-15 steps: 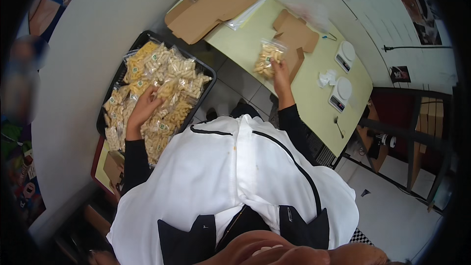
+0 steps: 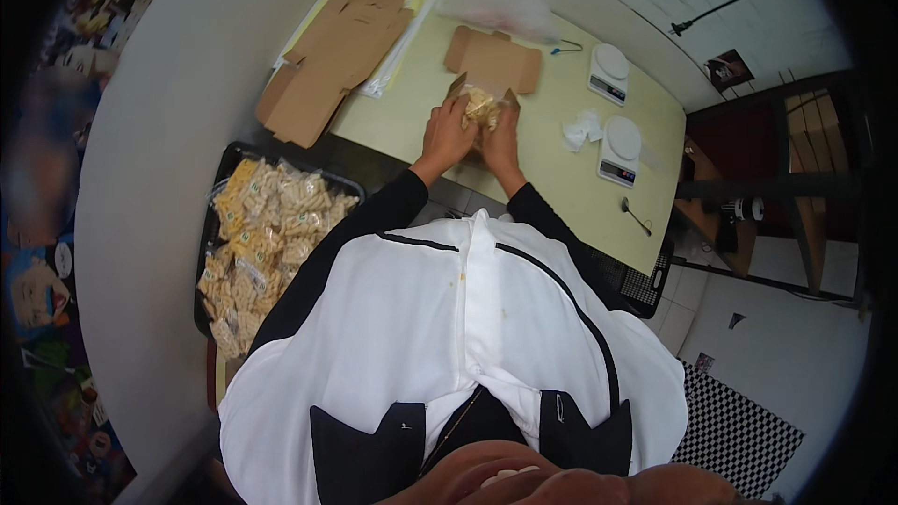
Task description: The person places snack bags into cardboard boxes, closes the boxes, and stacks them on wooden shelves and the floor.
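At the near edge of the table, a brown cardboard box (image 2: 494, 58) stands with its lid flap spread out behind it. A clear plastic bag of pale yellow pieces (image 2: 482, 105) is between my hands, at the box's near part. My left hand (image 2: 449, 137) is closed against the bag's left side, and my right hand (image 2: 503, 142) is closed against its right side. Their fingertips are partly hidden by the bag and box walls. Lower left, a black crate (image 2: 352, 189) holds several similar bags, some with small green labels.
Flattened cardboard boxes (image 2: 323, 70) lie on papers at the table's left end. Behind the open box is a translucent plastic bag (image 2: 500, 5). Two white kitchen scales (image 2: 610, 63), a crumpled white tissue (image 2: 582, 130) and a spoon (image 2: 636, 215) are on the right.
My left hand has left the crate and moved up and right to the box. My right hand has brought the bag inward to the box, and both hands now meet around it.
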`<state>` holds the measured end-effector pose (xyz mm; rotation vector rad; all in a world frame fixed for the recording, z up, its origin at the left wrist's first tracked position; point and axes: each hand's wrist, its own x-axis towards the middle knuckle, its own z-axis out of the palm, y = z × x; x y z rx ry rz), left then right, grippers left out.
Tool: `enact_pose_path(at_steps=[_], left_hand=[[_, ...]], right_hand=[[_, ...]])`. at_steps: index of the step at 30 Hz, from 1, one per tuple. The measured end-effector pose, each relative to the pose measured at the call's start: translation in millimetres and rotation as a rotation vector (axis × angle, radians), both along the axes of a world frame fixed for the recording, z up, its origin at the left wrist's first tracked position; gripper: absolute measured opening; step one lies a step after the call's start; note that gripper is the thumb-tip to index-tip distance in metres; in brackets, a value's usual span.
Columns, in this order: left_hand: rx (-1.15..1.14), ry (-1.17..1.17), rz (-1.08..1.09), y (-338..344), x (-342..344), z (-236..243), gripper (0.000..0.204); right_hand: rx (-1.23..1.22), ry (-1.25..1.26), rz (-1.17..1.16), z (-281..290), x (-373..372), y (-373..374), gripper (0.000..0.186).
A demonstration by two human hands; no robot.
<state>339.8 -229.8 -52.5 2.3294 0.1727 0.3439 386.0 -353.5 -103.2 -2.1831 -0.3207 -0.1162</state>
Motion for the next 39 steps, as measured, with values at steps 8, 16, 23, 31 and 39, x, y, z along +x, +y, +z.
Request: enact_pose_path(at_steps=[8, 16, 23, 31, 39], left_hand=[[0.558, 0.179, -0.148, -9.0, 7.1, -64.9, 0.051], [0.48, 0.223, -0.106, -2.9, -6.1, -73.9, 0.037], [0.562, 0.181, -0.09, -5.6, -20.2, -43.9, 0.047], [0.112, 0.091, -0.101, 1.3, -24.3, -52.4, 0.045], [0.038, -0.04, -0.052, 23.9, -54.8, -30.7, 0.033]], right_hand=[[-0.601, -0.169, 0.094, 12.0, -13.0, -25.0, 0.052], [-0.703, -0.075, 0.352, 12.1, -10.1, -44.0, 0.057], [-0.732, -0.215, 0.366, -11.5, 1.9, -47.3, 0.056], [-0.6, -0.045, 0.475, -8.6, 13.4, -54.4, 0.05], [-0.279, -0.102, 0.345, -13.1, 20.6, -55.5, 0.034]])
